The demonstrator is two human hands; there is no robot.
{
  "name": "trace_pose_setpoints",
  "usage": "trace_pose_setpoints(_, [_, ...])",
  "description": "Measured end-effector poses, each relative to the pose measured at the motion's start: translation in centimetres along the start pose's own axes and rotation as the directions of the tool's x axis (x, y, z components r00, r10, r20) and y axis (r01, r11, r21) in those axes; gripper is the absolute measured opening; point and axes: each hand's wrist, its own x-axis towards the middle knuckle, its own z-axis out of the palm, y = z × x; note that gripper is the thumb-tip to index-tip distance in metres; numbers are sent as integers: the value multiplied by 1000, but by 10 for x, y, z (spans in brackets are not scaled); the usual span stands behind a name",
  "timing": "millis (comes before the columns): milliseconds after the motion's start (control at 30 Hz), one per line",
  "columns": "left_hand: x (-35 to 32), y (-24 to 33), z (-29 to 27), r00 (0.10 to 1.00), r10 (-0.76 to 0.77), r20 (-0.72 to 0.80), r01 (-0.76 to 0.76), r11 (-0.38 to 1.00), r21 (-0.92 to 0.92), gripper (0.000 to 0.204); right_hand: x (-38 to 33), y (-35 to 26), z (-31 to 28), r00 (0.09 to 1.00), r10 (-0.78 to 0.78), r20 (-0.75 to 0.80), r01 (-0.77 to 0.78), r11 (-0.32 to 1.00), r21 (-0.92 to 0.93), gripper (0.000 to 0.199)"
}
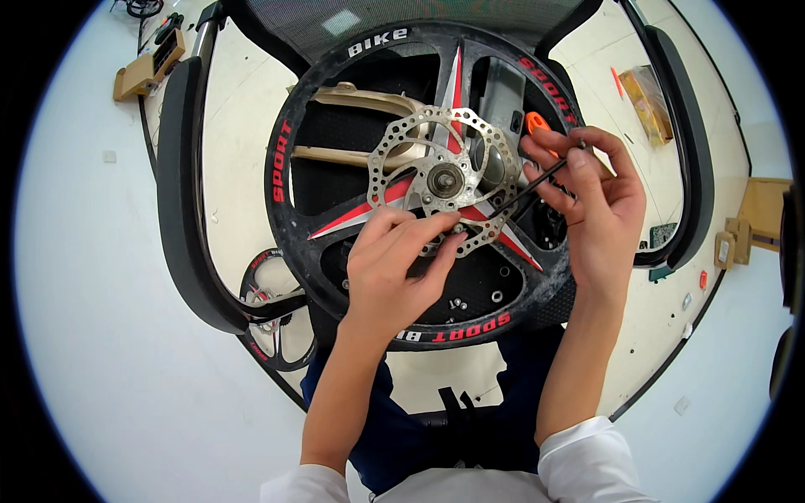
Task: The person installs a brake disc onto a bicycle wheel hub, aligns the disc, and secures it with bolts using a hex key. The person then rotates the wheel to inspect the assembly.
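Note:
A black bicycle wheel [279,138] with red and white spokes lies flat across the seat of an office chair. At its hub sits a silver disc brake rotor [387,134] pierced with many holes. My left hand [386,268] rests at the rotor's near edge, thumb and forefinger pinched about a small bolt [459,228]. In the fingers of my right hand [599,205] is a thin black hex key [537,182], slanting down and left toward the rotor. Its tip is close to the rotor; whether it touches anything I cannot tell.
Several loose bolts [457,304] lie on the seat beneath the wheel. A beige fork-shaped frame part [360,99] and an orange-handled item [535,122] show between the spokes. Chair armrests [180,201] flank both sides. Another wheel [289,366] and a yellow package [647,105] are on the floor.

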Motion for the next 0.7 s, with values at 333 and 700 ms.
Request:
trace_pose_setpoints(333, [4, -13, 21, 984, 146, -104, -124, 974, 192, 26, -10, 7, 23, 989, -86, 119, 97, 992, -85, 15])
trace_pose_setpoints(700, [3, -9, 19, 993, 36, -115, -17, 986, 167, 24, -9, 14, 31, 974, -210, 82, 208, 978, 33, 15])
